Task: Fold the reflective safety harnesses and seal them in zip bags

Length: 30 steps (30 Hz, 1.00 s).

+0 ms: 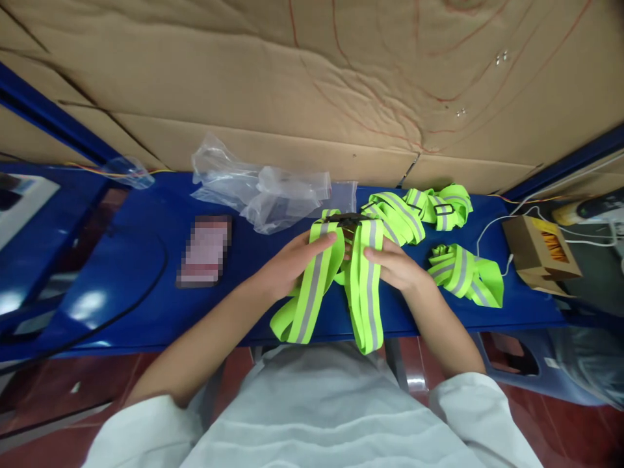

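A neon yellow-green reflective strap harness (pixel 306 305) with grey stripes hangs in loops between my two hands. My left hand (pixel 295 260) is closed round its left loops, thumb on the front of the band. On the other side, my right hand (pixel 392 263) grips the right loops, thumb pressed on the webbing. A black buckle or plastic piece (pixel 351 220) joins the straps at the top, between the hands. The loops' lower ends hang by the front edge of the blue table (pixel 244 312). Most fingertips are hidden behind the straps.
Bundled reflective straps (pixel 404 214) lie behind my right hand, and another bundle (pixel 465 276) lies to its right. Clear plastic bags (pixel 263 192) are at the back. A pixelated phone-like object (pixel 205 251) lies left. A cardboard box (pixel 541 253) and white cables are far right; cardboard (pixel 219 78) walls the back.
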### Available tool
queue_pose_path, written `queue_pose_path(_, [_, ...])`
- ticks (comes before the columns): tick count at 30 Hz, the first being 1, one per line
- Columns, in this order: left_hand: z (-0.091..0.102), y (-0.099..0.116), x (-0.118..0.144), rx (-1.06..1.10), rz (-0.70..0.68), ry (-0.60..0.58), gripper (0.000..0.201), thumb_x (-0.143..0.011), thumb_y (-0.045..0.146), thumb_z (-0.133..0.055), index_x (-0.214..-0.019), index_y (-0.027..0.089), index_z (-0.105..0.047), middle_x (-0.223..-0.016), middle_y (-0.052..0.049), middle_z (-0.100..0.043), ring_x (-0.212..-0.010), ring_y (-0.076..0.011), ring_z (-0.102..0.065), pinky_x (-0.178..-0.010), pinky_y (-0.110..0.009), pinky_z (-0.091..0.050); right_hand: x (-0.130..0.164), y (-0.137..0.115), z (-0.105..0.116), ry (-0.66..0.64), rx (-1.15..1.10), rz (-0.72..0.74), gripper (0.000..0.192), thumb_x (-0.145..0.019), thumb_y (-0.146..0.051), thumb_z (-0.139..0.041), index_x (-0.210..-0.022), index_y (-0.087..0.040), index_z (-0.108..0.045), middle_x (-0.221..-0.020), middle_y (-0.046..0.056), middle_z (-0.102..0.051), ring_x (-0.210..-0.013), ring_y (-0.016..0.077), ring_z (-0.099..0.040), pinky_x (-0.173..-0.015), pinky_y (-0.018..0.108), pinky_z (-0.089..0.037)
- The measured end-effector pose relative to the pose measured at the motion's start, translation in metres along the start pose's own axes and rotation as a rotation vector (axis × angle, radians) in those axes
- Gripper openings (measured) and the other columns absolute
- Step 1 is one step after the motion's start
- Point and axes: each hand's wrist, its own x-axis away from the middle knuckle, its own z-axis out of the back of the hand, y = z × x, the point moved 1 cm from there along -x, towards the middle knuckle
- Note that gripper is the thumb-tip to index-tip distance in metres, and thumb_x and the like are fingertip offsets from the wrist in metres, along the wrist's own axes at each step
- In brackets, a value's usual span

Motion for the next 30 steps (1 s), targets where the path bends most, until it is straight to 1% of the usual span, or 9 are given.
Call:
queue_pose_path(3, [-0.002,0.008,0.008,0.108,0.059,-0.079,0.053,-0.079,0.056,-0.086,-0.110,0.015,-0.072,-0.092,-0.009,-0.078,-0.083,-0.0229,-0.075,-0.070,-0.030,-0.059,0.004,-0.002,0.002,-0.059,-0.052,-0.022,0.053,-0.079,-0.059,-0.087,-0.109,-0.019,-0.070,-0.107,0.008,-0.078,-0.097,0.0238,-0.076,-0.091,0.042,-0.065])
queue_pose_path(8, [0.007,0.017,0.015,0.108,0.022,-0.227,0.043,-0.075,0.047,-0.092,-0.100,0.016,-0.074,-0.078,-0.002,-0.068,-0.072,-0.0158,-0.066,-0.069,-0.027,-0.054,0.007,-0.001,0.006,0.014,0.031,0.018,0.049,-0.080,-0.060,-0.085,-0.106,-0.020,-0.074,-0.099,0.007,-0.080,-0.099,0.0260,-0.077,-0.092,0.042,-0.063])
queue_pose_path(13, [0.022,0.024,0.013,-0.310,-0.112,-0.154,0.042,-0.071,0.042,-0.095,-0.101,0.018,-0.076,-0.093,-0.004,-0.076,-0.088,-0.0194,-0.070,-0.084,-0.029,-0.056,0.005,0.001,0.010,0.048,0.139,0.099,0.036,-0.080,-0.050,-0.088,-0.100,-0.022,-0.077,-0.105,0.004,-0.080,-0.106,0.0222,-0.075,-0.097,0.035,-0.059])
queue_pose_path(16, [0.028,0.027,0.016,-0.322,-0.141,-0.118,0.048,-0.070,0.042,-0.096,-0.106,0.019,-0.075,-0.095,-0.004,-0.077,-0.089,-0.0197,-0.070,-0.082,-0.028,-0.056,0.004,0.001,0.009,0.088,0.101,0.080,0.047,-0.072,-0.047,-0.092,-0.108,-0.024,-0.074,-0.111,0.003,-0.079,-0.110,0.0229,-0.074,-0.097,0.035,-0.060])
queue_pose_path(19, [0.032,0.024,0.020,-0.196,-0.077,-0.289,0.050,-0.068,0.046,-0.096,-0.102,0.017,-0.074,-0.084,-0.004,-0.071,-0.079,-0.0182,-0.067,-0.074,-0.028,-0.055,0.007,0.000,0.006,0.107,0.006,0.007,0.059,-0.064,-0.048,-0.094,-0.113,-0.026,-0.069,-0.104,0.003,-0.078,-0.096,0.0238,-0.076,-0.090,0.040,-0.063])
queue_pose_path(22, [0.036,0.018,0.020,-0.040,-0.009,-0.439,0.057,-0.061,0.046,-0.098,-0.103,0.018,-0.073,-0.087,-0.006,-0.072,-0.080,-0.0206,-0.069,-0.073,-0.030,-0.056,0.007,0.001,0.005,0.059,-0.059,-0.023,0.052,-0.066,-0.050,-0.093,-0.105,-0.024,-0.069,-0.084,0.000,-0.074,-0.078,0.0207,-0.074,-0.084,0.039,-0.063])
queue_pose_path(25, [0.038,0.013,0.017,-0.002,0.005,-0.399,0.057,-0.060,0.041,-0.098,-0.106,0.018,-0.073,-0.091,-0.008,-0.075,-0.079,-0.0220,-0.071,-0.071,-0.031,-0.057,0.005,0.003,0.003,0.045,-0.090,-0.019,0.046,-0.069,-0.054,-0.092,-0.091,-0.022,-0.068,-0.076,0.000,-0.070,-0.073,0.0176,-0.071,-0.078,0.034,-0.062])
queue_pose_path(28, [0.037,0.012,0.015,-0.009,-0.044,-0.348,0.057,-0.062,0.038,-0.096,-0.110,0.018,-0.073,-0.084,-0.005,-0.073,-0.073,-0.0192,-0.068,-0.072,-0.030,-0.056,0.002,0.007,0.000,-0.041,-0.099,-0.080,0.050,-0.075,-0.062,-0.085,-0.092,-0.020,-0.067,-0.086,0.005,-0.073,-0.073,0.0185,-0.069,-0.076,0.037,-0.062])
queue_pose_path(30, [0.037,0.012,0.014,-0.030,-0.061,-0.333,0.064,-0.061,0.038,-0.097,-0.116,0.020,-0.071,-0.079,-0.001,-0.069,-0.071,-0.0177,-0.067,-0.072,-0.029,-0.056,0.001,0.010,-0.002,-0.104,-0.115,-0.096,0.050,-0.080,-0.065,-0.080,-0.092,-0.019,-0.065,-0.087,0.005,-0.070,-0.065,0.0149,-0.063,-0.067,0.035,-0.059])
